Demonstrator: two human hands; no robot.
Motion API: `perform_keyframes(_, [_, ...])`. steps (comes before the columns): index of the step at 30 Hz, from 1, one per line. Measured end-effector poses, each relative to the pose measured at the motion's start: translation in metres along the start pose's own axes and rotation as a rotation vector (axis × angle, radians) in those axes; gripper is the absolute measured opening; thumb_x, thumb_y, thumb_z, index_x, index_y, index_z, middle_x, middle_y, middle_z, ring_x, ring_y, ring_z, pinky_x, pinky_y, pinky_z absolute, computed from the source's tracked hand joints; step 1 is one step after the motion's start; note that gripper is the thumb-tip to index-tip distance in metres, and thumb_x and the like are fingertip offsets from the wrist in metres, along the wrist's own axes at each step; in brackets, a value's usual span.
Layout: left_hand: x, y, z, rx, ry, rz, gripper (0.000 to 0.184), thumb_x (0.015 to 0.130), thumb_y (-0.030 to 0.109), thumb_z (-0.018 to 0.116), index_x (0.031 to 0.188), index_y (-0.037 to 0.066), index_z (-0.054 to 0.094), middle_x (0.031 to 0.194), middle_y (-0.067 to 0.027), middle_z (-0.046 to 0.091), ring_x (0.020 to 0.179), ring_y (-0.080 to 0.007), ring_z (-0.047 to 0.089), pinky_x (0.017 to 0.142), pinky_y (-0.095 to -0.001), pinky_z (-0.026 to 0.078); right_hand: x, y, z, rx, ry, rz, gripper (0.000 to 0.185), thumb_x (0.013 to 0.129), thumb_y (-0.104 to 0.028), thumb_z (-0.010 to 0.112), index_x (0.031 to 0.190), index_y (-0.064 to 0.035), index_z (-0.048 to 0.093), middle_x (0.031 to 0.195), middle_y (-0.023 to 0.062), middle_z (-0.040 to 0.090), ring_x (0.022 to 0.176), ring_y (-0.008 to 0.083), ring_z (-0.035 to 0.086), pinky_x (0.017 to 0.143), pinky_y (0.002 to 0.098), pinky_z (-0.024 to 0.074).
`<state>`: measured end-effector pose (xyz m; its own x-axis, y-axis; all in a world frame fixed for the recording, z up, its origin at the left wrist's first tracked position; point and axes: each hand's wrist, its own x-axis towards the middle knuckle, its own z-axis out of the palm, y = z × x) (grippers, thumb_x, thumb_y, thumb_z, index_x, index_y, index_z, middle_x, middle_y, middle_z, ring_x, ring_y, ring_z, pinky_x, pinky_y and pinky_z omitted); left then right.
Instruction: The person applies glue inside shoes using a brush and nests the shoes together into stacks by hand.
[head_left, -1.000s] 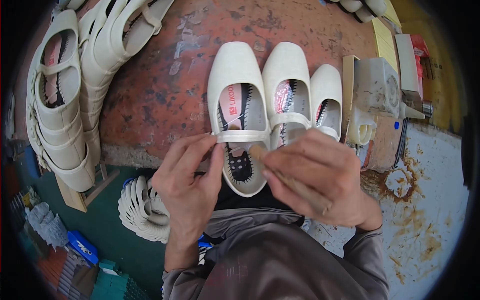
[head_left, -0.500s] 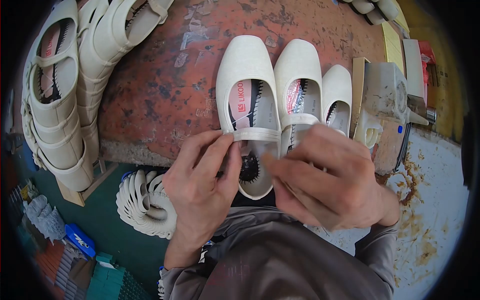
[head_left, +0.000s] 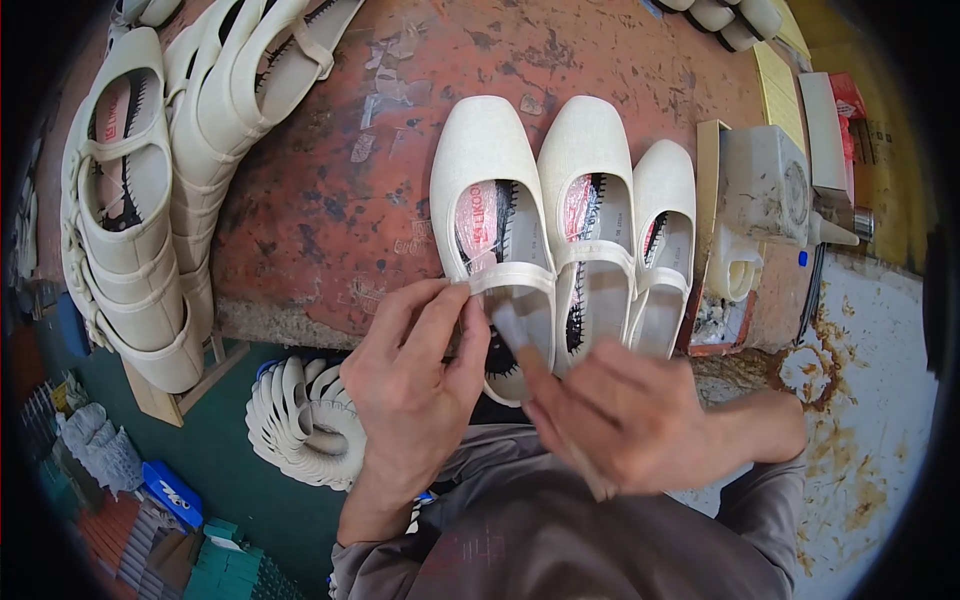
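My left hand (head_left: 412, 365) pinches the left end of the strap (head_left: 516, 276) on a cream Mary Jane shoe (head_left: 485, 135). That shoe lies toe away from me at the table's near edge, its black-stitched insole partly covered by my hands. My right hand (head_left: 640, 420) is closed around a thin brush (head_left: 510, 325), blurred by motion. Its pale tip is over the shoe's opening, just below the strap; I cannot tell whether it touches. Two matching shoes, a middle one (head_left: 585, 140) and a right one (head_left: 663, 175), lie close alongside.
Stacked cream shoes (head_left: 130, 255) stand at the left on a wooden rack (head_left: 155, 400). A ring of nested cream pieces (head_left: 300, 425) sits below the stained red table (head_left: 330, 200). At right are a cloudy plastic container (head_left: 765, 185) and a small open box (head_left: 712, 200).
My right hand has moved down and slightly left with the brush, uncovering the neighbouring shoes' straps. My left hand keeps its pinch on the strap. The view has shifted a little.
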<state>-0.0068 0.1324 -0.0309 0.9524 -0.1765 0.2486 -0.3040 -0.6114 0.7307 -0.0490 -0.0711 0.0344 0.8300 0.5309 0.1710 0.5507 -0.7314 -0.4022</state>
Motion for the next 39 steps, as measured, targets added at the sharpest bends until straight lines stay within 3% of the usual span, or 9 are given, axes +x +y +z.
perform_keyframes(12, [0.002, -0.006, -0.009, -0.165, -0.016, -0.198, 0.014, 0.091, -0.005, 0.085, 0.104, -0.004, 0.080, 0.098, -0.0126, 0.081, 0.079, -0.0197, 0.082, 0.070, -0.0302, 0.064, 0.006, 0.001, 0.021, 0.034, 0.109, 0.015, 0.048, 0.085, -0.012, 0.087, 0.127, 0.0096, 0.076, 0.081, 0.0017, 0.055, 0.068, 0.0165, 0.057, 0.049, 0.0309, 0.0436])
perform_keyframes(18, [-0.009, 0.013, -0.010, 0.008, 0.137, 0.006, 0.017, 0.097, -0.007, 0.062, 0.111, -0.003, 0.072, 0.102, -0.0179, 0.069, 0.094, -0.0359, 0.068, 0.084, -0.0434, 0.055, -0.046, -0.004, -0.051, 0.166, 0.486, 0.018, 0.019, 0.078, -0.001, 0.075, 0.093, 0.0108, 0.078, 0.071, 0.0104, 0.072, 0.049, 0.0184, 0.060, 0.045, 0.0310, 0.0471])
perform_keyframes(19, [-0.022, 0.018, 0.000, 0.022, 0.139, 0.119, 0.016, 0.096, 0.002, 0.067, 0.111, -0.001, 0.072, 0.105, -0.0178, 0.069, 0.096, -0.0391, 0.066, 0.088, -0.0505, 0.053, -0.058, -0.009, -0.053, 0.191, 0.644, 0.157, 0.016, 0.084, -0.004, 0.073, 0.092, 0.0098, 0.076, 0.071, 0.0110, 0.071, 0.054, 0.0212, 0.064, 0.051, 0.0323, 0.0509])
perform_keyframes(21, [-0.034, 0.067, 0.007, 0.151, -0.199, 0.265, 0.059, 0.097, 0.038, 0.080, 0.145, 0.007, 0.068, 0.138, -0.0223, 0.061, 0.130, -0.0496, 0.056, 0.100, -0.0650, 0.045, -0.092, 0.002, -0.061, 0.072, 0.753, 0.354, 0.024, 0.090, -0.010, 0.069, 0.101, 0.0107, 0.075, 0.070, 0.0154, 0.069, 0.056, 0.0245, 0.065, 0.055, 0.0349, 0.0524])
perform_keyframes(23, [-0.067, 0.086, 0.035, 0.280, -0.493, 0.309, 0.093, 0.092, 0.069, 0.076, 0.168, 0.021, 0.052, 0.150, -0.0217, 0.055, 0.138, -0.0487, 0.052, 0.098, -0.0613, 0.046, -0.105, 0.015, -0.057, 0.062, 0.906, 0.548, 0.024, 0.097, -0.007, 0.064, 0.108, 0.0115, 0.075, 0.074, 0.0122, 0.066, 0.061, 0.0192, 0.061, 0.063, 0.0305, 0.0494])
perform_keyframes(26, [-0.070, 0.037, 0.089, 0.255, -0.287, 0.614, 0.063, 0.088, 0.062, 0.082, 0.129, 0.015, 0.072, 0.111, -0.0052, 0.060, 0.104, -0.0251, 0.060, 0.081, -0.0430, 0.044, -0.120, 0.030, -0.059, 0.093, 0.994, 0.632, 0.026, 0.100, -0.009, 0.064, 0.111, 0.0104, 0.077, 0.077, 0.0108, 0.067, 0.060, 0.0131, 0.060, 0.059, 0.0273, 0.0460])
perform_keyframes(29, [-0.018, 0.028, 0.072, 0.122, -0.135, 0.866, 0.049, 0.085, 0.059, 0.084, 0.088, 0.014, 0.063, 0.086, 0.0002, 0.053, 0.085, -0.0193, 0.058, 0.072, -0.0349, 0.041, -0.135, 0.039, -0.062, 0.083, 1.045, 0.653, 0.028, 0.101, -0.011, 0.064, 0.113, 0.0108, 0.077, 0.077, 0.0105, 0.067, 0.057, 0.0103, 0.056, 0.054, 0.0254, 0.0410])
perform_keyframes(34, [0.094, 0.060, -0.002, 0.254, 0.050, 0.919, 0.056, 0.081, 0.063, 0.087, 0.080, 0.013, 0.062, 0.078, -0.0031, 0.054, 0.075, -0.0227, 0.060, 0.061, -0.0382, 0.045, -0.147, 0.056, -0.073, 0.038, 1.163, 0.680, 0.028, 0.105, -0.011, 0.061, 0.116, 0.0114, 0.075, 0.075, 0.0077, 0.062, 0.055, 0.0084, 0.047, 0.051, 0.0264, 0.0339])
perform_keyframes(39, [0.262, 0.050, -0.054, 0.416, 0.118, 0.532, 0.063, 0.080, 0.061, 0.091, 0.089, 0.002, 0.072, 0.084, -0.0158, 0.072, 0.080, -0.0353, 0.074, 0.071, -0.0493, 0.059, -0.121, 0.061, -0.082, 0.015, 1.146, 0.679, 0.028, 0.105, -0.010, 0.060, 0.116, 0.0119, 0.074, 0.076, 0.0080, 0.061, 0.056, 0.0094, 0.048, 0.051, 0.0268, 0.0340])
